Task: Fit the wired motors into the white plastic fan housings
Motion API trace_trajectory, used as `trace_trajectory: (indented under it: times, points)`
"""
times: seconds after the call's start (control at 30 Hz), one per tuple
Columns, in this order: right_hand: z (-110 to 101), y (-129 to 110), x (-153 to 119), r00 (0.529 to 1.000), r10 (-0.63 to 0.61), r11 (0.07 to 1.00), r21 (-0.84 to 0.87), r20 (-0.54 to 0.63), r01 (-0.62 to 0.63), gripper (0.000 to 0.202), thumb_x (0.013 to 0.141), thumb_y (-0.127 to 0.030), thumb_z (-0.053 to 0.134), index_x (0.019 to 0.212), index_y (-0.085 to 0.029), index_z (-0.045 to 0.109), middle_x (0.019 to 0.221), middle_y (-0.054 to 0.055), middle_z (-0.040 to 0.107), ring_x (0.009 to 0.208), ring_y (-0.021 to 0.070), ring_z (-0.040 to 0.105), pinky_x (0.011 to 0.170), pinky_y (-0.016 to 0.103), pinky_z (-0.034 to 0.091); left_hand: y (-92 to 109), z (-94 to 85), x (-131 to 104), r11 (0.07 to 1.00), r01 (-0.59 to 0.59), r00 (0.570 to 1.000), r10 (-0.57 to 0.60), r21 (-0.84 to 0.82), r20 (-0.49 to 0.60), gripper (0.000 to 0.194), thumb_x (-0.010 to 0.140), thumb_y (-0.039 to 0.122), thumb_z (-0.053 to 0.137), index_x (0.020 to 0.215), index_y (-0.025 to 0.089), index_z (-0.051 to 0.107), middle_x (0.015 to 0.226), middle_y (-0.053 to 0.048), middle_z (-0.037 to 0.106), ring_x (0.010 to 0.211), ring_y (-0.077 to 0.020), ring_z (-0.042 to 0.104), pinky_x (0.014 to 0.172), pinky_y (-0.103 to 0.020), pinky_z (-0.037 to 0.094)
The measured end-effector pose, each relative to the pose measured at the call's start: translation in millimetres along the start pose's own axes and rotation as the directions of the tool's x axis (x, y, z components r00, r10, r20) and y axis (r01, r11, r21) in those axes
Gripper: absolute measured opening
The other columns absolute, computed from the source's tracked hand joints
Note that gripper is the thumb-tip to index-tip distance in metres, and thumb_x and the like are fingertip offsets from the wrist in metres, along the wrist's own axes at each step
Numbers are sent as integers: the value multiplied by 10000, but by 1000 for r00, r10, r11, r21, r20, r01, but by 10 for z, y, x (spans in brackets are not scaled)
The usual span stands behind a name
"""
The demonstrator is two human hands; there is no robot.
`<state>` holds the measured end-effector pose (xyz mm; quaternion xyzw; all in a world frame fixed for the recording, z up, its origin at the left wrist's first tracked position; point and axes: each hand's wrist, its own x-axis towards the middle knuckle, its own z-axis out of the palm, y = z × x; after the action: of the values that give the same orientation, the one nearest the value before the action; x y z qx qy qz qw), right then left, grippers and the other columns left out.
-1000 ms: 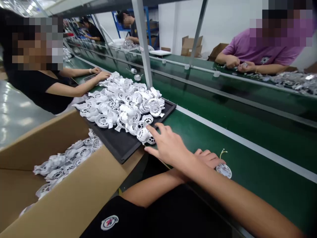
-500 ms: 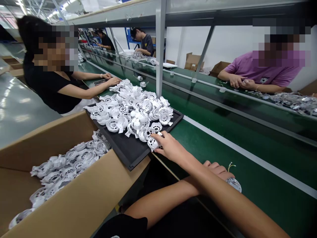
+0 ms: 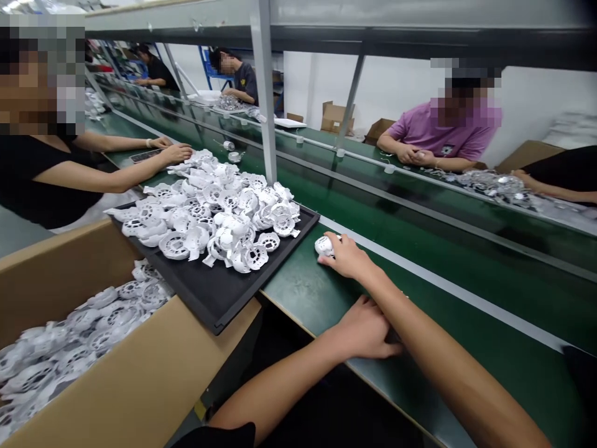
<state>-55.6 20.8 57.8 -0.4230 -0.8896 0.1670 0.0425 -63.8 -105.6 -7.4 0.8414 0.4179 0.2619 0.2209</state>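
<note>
My right hand (image 3: 346,255) grips a white plastic housing (image 3: 324,245) between thumb and fingers, just above the green bench by the tray's right corner. Beneath my right forearm, my left hand (image 3: 362,328) is curled low over the bench's near edge. What the left hand holds is mostly hidden by the hand and the crossing forearm. To the left, a black tray (image 3: 200,287) carries a heap of similar white perforated housings (image 3: 228,231).
An open cardboard box (image 3: 153,373) at lower left contains more white housings. A grey post (image 3: 263,93) rises behind the tray. One co-worker's hand (image 3: 177,152) rests near the heap; another person in purple (image 3: 448,137) sits across the belt by silvery parts (image 3: 499,186).
My right hand has left the tray's edge with a white housing and moved right over the bench. My left hand has shifted left; the round silvery part in it no longer shows. The view has turned right.
</note>
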Motion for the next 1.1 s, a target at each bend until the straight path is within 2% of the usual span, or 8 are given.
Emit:
trace_trajectory:
  times: [0.13, 0.23, 0.33, 0.43, 0.6, 0.73, 0.87, 1.1]
  points:
    - [140, 27, -3, 997, 15, 1000, 10, -73, -15, 655, 971, -615, 577, 1528, -290, 459, 1490, 177, 459, 1382, 394, 424, 1041, 529, 424, -9, 9, 0, 998, -52, 996, 50, -21, -74, 729, 934, 473, 678, 1556, 183, 433, 1604, -147, 493, 1524, -359, 379, 1269, -504, 233]
    - [28, -1, -36, 981, 32, 999, 25, -191, -28, 646, 935, -652, 607, 1478, -315, 514, 1533, 149, 415, 1408, 387, 368, 1104, 545, 350, 8, -10, 10, 1000, -6, 999, 5, -12, -44, 705, 939, 498, 671, 1533, 187, 457, 1559, -148, 538, 1486, -360, 423, 1211, -513, 318]
    - [-231, 185, -243, 905, 55, 998, 23, -422, -50, 592, 928, -649, 595, 1390, -279, 586, 1386, 145, 543, 1313, 372, 443, 1093, 534, 340, 32, -54, 21, 998, 61, 998, -61, -1, -3, 670, 914, 561, 696, 1447, 188, 536, 1425, -138, 629, 1320, -347, 553, 1067, -490, 432]
    - [-409, 677, -714, 811, 161, 983, 19, -563, -182, 533, 909, -617, 606, 1293, -247, 627, 1247, 125, 641, 1243, 371, 506, 1067, 561, 351, 53, -97, 33, 998, 57, 998, -57, -17, 22, 575, 892, 567, 731, 1342, 228, 611, 1263, -81, 690, 1200, -311, 587, 1006, -455, 441]
    - [-200, 1513, -1954, 839, 370, 911, -21, -400, -412, 519, 868, -586, 672, 1317, -326, 671, 1301, 115, 594, 1265, 404, 505, 1018, 648, 404, 88, -121, 57, 998, 35, 999, -34, -49, 24, 516, 901, 478, 741, 1353, 265, 614, 1273, -63, 663, 1215, -298, 550, 998, -442, 425]
    - [37, 1565, -2740, 880, 425, 905, 113, -212, -410, 591, 925, -429, 644, 1506, -410, 542, 1174, 72, 564, 1115, 299, 604, 1002, 558, 514, 93, -108, 88, 998, 28, 998, -24, -56, 65, 518, 911, 424, 727, 1395, 296, 596, 1283, -60, 651, 1225, -302, 534, 993, -447, 427]
    - [75, 1428, -2915, 877, 460, 866, 289, -142, -407, 588, 932, -475, 668, 1502, -402, 545, 1279, 70, 544, 1179, 279, 623, 1058, 528, 523, 85, -91, 122, 998, 55, 995, -51, -43, 82, 683, 898, 414, 737, 1511, 279, 470, 1328, -77, 641, 1245, -316, 532, 1023, -469, 419]
    - [45, 1248, -2681, 807, 531, 786, 507, -259, -354, 491, 903, -533, 725, 1333, -308, 645, 1217, 68, 633, 1081, 254, 677, 914, 453, 604, 48, -45, 118, 994, 97, 992, -92, -56, 88, 805, 919, 365, 725, 1604, 279, 310, 1306, -76, 657, 1238, -304, 538, 1040, -458, 411]
